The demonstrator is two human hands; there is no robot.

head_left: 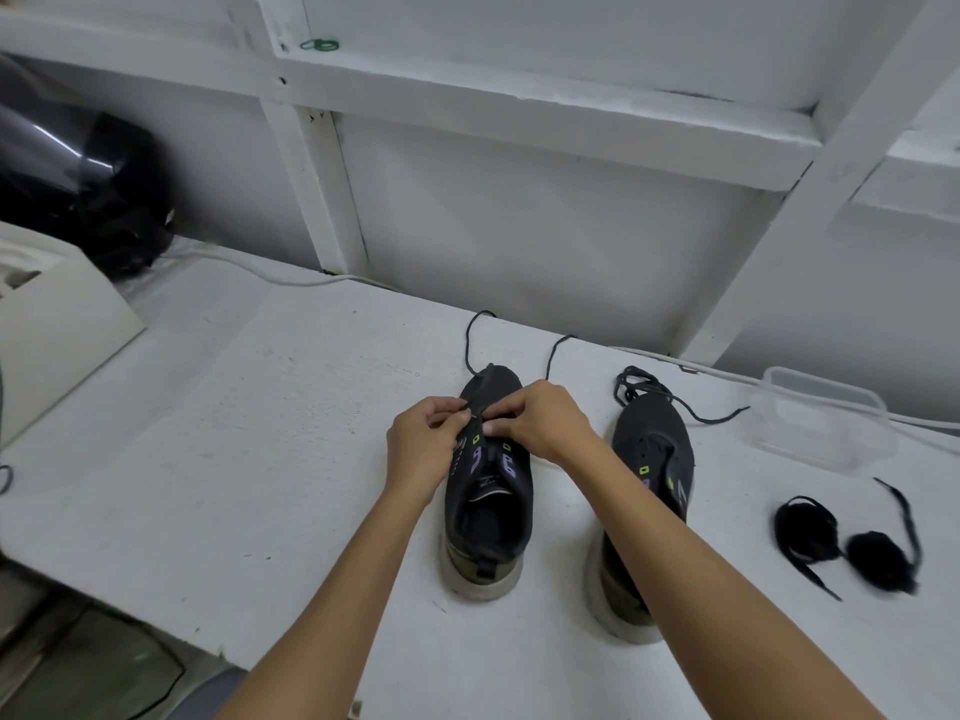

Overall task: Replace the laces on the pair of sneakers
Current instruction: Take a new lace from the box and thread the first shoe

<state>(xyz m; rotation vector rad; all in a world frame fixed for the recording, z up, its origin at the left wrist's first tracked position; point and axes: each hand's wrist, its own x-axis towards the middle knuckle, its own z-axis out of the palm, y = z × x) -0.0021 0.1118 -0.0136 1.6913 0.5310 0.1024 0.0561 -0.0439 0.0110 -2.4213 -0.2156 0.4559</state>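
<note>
Bare forearms reach in from 6 o'clock, left hand (423, 444) and right hand (540, 423) meeting knuckle to knuckle over the dark knit sneaker with purple and green eyelet tabs (488, 491) at the centre of the rough white counter (234, 433). Curled fingertips of both pinch its thin black cord lace (474, 335) at the front eyelets, the ends trailing toward 12 o'clock. Its laceless matching sneaker (649, 459) stands at 3 o'clock.

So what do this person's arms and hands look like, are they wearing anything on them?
Nothing that shows. Both forearms are bare right up to the bottom edge of the picture, with no sleeves in view. The left hand and the right hand have no gloves, and no watch, ring or wristband is visible.
</note>
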